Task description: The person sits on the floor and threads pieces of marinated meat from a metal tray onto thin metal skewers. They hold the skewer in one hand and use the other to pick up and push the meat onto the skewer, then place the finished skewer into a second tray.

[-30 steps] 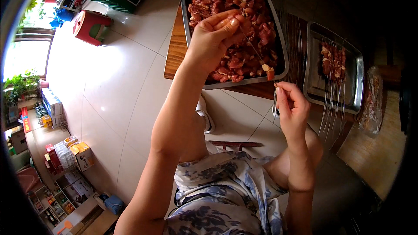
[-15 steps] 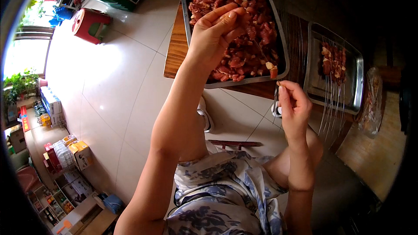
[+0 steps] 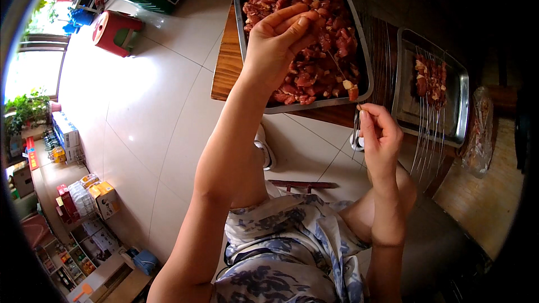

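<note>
The skewer (image 3: 337, 67) is pinched in the right hand (image 3: 382, 134) below its meat pieces (image 3: 350, 90), apparently so its tip is steadied over the tray (image 3: 320, 105), while whether anything is gripped by the left hand's (image 3: 278, 36) curled fingers cannot be told.

At the left edge of the wooden table (image 3: 226, 64) we see streaked grain; moist, glossy meat (image 3: 338, 36) fills a smooth metal tray (image 3: 320, 104), and thin metal skewers (image 3: 430, 130) cross the near rim of a shinier metal tray (image 3: 465, 95).
</note>
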The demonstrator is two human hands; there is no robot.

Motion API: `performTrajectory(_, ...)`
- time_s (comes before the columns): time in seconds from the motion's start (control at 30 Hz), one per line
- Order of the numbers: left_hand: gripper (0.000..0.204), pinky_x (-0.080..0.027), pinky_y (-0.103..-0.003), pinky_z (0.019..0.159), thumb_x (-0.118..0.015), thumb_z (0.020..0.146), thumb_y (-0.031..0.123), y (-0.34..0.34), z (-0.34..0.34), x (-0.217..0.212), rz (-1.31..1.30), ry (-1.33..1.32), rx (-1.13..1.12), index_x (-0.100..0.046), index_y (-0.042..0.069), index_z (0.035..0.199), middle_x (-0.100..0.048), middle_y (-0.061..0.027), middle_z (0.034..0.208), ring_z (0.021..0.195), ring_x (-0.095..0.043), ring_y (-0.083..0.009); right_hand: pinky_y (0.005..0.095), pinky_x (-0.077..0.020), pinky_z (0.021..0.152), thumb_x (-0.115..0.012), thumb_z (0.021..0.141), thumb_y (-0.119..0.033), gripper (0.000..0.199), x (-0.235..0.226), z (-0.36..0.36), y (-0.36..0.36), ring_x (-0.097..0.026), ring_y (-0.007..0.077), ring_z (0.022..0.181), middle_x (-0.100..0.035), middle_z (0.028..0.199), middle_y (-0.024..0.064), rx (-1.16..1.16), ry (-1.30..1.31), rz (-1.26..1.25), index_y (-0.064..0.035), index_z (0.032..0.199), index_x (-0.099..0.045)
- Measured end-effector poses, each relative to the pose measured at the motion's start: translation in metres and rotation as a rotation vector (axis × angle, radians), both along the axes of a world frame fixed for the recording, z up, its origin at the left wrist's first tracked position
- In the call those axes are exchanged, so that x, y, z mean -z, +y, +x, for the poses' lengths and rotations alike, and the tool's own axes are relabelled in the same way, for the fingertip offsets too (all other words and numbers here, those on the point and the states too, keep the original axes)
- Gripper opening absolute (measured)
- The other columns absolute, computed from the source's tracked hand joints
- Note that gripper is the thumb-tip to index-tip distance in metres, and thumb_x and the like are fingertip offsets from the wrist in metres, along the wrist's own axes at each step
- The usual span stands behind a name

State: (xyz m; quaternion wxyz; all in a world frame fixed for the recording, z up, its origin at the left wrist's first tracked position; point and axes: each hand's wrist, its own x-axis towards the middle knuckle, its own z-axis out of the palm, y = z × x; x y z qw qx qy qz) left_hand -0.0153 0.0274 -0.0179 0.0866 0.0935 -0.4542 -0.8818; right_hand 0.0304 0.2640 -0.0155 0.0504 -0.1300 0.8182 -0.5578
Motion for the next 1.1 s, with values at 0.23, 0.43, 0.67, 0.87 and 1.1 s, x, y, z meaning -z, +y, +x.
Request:
performTrajectory(0.23,0.033,-0.056,-0.032,0.087,-0.058,0.092,0.010,0.003,0.003,-0.001,0.019,-0.049,0.154,-0.053,-0.004,0.122,-0.063,-0.0106,0.110,0.099,-0.063,-0.0187,0.0197,-0.0397,0.052,-0.059,0.090,-0.005,0.009,-0.003,-0.001,0.001,-0.050,0.0048,0.059,-0.058,0.070,0.0002,-0.013,-0.014,0.002,-0.0002,0.096,-0.063)
performTrajectory(0.43,0.036,-0.054,-0.032,0.086,-0.057,0.094,0.015,0.038,0.012,-0.001,0.009,-0.093,0.295,-0.050,-0.005,0.123,-0.063,-0.0116,0.109,0.100,-0.063,-0.0191,0.0195,-0.0397,0.053,-0.058,0.091,-0.004,0.008,0.000,-0.003,0.001,-0.049,0.0042,0.060,-0.058,0.071,-0.0003,0.034,-0.080,-0.074,0.0008,0.095,-0.063)
performTrajectory(0.67,0.048,-0.050,-0.031,0.089,-0.058,0.094,0.027,0.022,0.005,0.000,0.111,-0.117,0.072,-0.045,-0.005,0.128,-0.060,-0.0139,0.116,0.106,-0.060,-0.0215,0.0191,-0.0384,0.052,-0.058,0.092,-0.008,0.010,0.003,-0.007,0.003,-0.048,0.0035,0.058,-0.057,0.070,-0.0015,0.075,-0.111,-0.083,0.0004,0.094,-0.062)
performTrajectory(0.87,0.021,-0.051,-0.027,0.077,-0.060,0.086,0.005,-0.030,0.003,0.011,-0.882,-0.078,-0.329,-0.065,0.000,0.106,-0.069,-0.0080,0.093,0.086,-0.065,-0.0151,0.0180,-0.0384,0.052,-0.057,0.093,-0.009,0.010,0.003,-0.011,0.005,-0.048,0.0036,0.058,-0.054,0.067,-0.0018,0.094,-0.141,-0.117,-0.0001,0.094,-0.061)
performTrajectory(1.1,0.028,-0.051,-0.038,0.071,-0.053,0.084,-0.001,-0.019,-0.016,0.027,-1.466,-0.028,-0.129,-0.067,0.007,0.107,-0.065,-0.0219,0.089,0.081,-0.065,-0.0358,0.0184,-0.0384,0.051,-0.057,0.092,-0.009,0.010,0.004,-0.010,0.005,-0.049,0.0038,0.058,-0.055,0.067,-0.0012,0.083,-0.179,-0.103,0.0006,0.093,-0.061)
